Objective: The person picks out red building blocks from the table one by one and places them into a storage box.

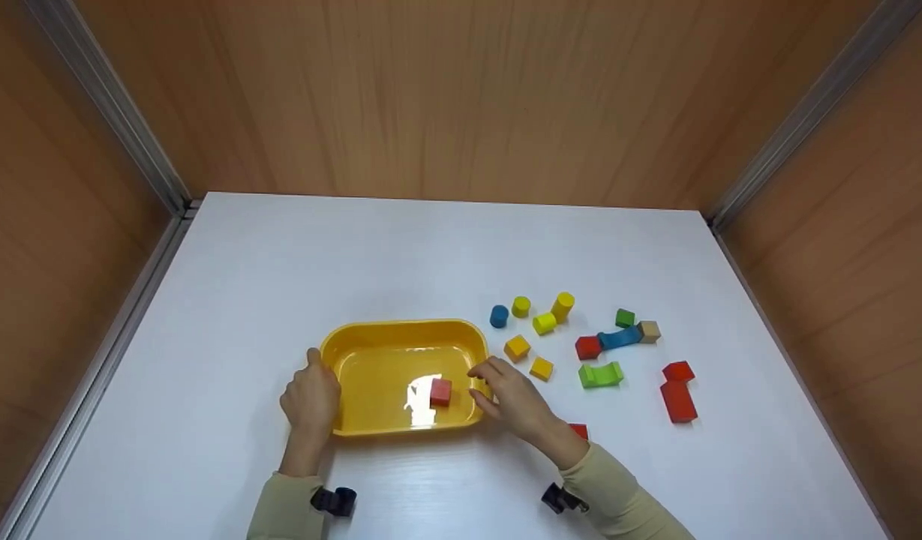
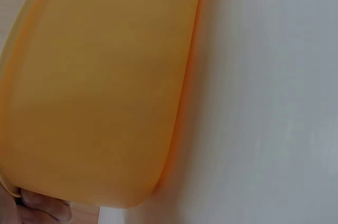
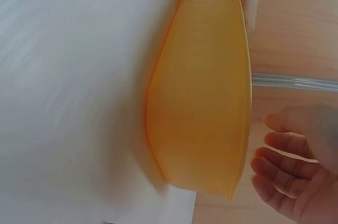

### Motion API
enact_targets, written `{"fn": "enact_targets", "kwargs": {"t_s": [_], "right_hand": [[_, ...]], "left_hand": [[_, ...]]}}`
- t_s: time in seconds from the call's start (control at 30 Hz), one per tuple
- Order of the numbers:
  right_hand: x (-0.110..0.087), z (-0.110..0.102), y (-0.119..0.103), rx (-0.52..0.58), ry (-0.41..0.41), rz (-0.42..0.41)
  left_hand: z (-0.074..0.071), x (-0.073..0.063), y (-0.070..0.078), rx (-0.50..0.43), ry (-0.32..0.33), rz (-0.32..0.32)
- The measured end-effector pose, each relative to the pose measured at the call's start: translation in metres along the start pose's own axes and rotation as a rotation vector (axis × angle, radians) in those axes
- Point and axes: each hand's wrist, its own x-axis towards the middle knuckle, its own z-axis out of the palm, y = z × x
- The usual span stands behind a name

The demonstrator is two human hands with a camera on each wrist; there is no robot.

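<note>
A yellow plastic tray stands in front of me with one red cube lying in its right half. My left hand grips the tray's left end by the rim; in the left wrist view its fingers curl at the rim beside the tray's wall. Over the tray's right end, my right hand has loosely bent, parted fingers that hold nothing. The right wrist view shows these fingers just apart from the rim of the tray.
Right of the tray lie loose blocks: yellow cylinders, a blue cylinder, yellow cubes, a blue arch, a green arch and red blocks. A red block is partly hidden by my right forearm. Wooden panels enclose the white table.
</note>
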Motion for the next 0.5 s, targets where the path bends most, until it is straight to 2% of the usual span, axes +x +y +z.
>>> {"fn": "enact_targets", "kwargs": {"t_s": [0.23, 0.5], "right_hand": [[-0.016, -0.005, 0.013, 0.01, 0.029, 0.022], [-0.029, -0.01, 0.029, 0.005, 0.032, 0.085]], "left_hand": [[-0.001, 0.001, 0.002, 0.002, -0.046, -0.032], [-0.001, -0.001, 0.0, -0.005, -0.009, -0.003]]}}
